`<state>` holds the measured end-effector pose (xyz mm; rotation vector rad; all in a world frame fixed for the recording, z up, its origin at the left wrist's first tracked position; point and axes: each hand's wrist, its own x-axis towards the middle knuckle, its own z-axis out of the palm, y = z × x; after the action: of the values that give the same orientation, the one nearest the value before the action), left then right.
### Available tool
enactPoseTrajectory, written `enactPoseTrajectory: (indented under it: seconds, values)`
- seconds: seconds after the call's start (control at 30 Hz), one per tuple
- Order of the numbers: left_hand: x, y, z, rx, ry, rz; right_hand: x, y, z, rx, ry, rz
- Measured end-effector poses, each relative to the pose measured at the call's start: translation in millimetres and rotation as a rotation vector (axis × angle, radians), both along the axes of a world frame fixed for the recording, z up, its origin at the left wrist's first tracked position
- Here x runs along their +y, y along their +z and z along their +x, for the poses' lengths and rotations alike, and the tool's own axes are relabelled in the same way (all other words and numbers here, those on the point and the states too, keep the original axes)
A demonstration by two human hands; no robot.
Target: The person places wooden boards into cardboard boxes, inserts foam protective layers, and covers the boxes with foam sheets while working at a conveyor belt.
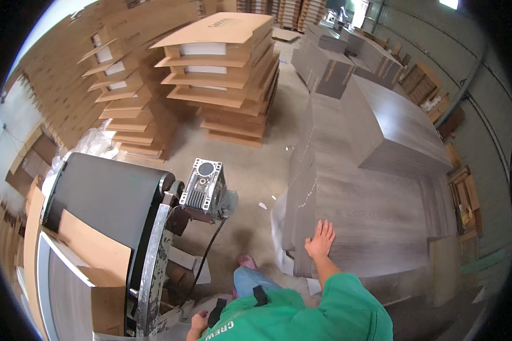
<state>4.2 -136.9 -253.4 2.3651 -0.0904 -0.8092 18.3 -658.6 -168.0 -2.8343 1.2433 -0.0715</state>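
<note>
My right hand (321, 240) lies flat with its fingers spread on the top near edge of a stack of grey wood-grain panels (375, 227) at my right. Nothing is held in it. My left hand (198, 323) is low beside my body, close to the conveyor's metal side rail (153, 267); its fingers are mostly hidden. On the near end of the dark conveyor belt (108, 182), at my left, sits an opened brown cardboard carton (109, 307). A grey panel (68, 284) with a pale edge shows inside it.
A motor (203, 184) juts out from the conveyor, with a black cable hanging down to the floor. Tall piles of brown cartons (222, 57) stand ahead and to the left. A taller block of grey panels (392, 125) rises on the right-hand stack. Paper scraps (262, 206) lie on the floor.
</note>
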Motion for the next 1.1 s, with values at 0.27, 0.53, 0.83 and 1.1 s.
enactPoseTrajectory:
  seconds: [0.27,0.53,0.83,1.1]
  values:
    - [17,-9,-57,0.125,0.089,0.277,9,1,0,-0.016,0.006,0.035]
    - [19,-68,-90,0.242,0.022,0.184,4,-2,-3,-0.066,0.028,0.020]
    - [3,-128,-85,0.270,0.035,-0.025,0,-13,-3,0.038,0.041,-0.054]
    - [-18,-209,-120,0.200,0.738,0.004,7,-28,4,0.036,0.146,-0.122]
